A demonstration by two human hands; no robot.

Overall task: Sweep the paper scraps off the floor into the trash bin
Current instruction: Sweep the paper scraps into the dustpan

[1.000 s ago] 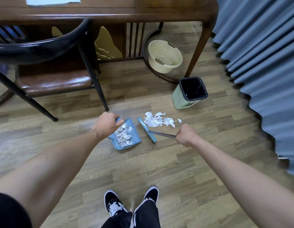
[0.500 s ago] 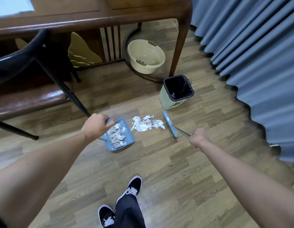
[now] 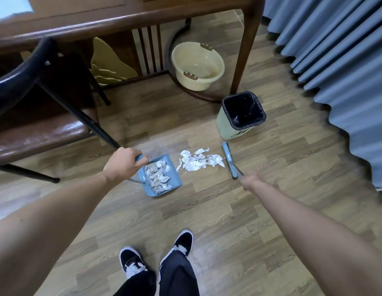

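A pile of white paper scraps [image 3: 196, 161] lies on the wood floor. Left of it sits a blue dustpan [image 3: 175, 180] holding several more scraps; my left hand [image 3: 121, 165] grips its handle. To the right of the pile stands the blue broom head [image 3: 228, 159], its bristle edge facing the scraps, with my right hand [image 3: 250, 181] closed on the metal broom handle. The pale green trash bin [image 3: 226, 124] with a black liner stands just behind the broom, open at the top.
A dark chair [image 3: 47, 133] stands at the left, one leg close to the dustpan. A wooden table [image 3: 247, 50] spans the back, with a cream basin [image 3: 197, 66] under it. Blue curtains [image 3: 346, 71] hang on the right. My feet [image 3: 156, 255] are below.
The broom head has swung from the left of the scrap pile to its right side, near the bin. My view shifted a little; the dustpan stays put.
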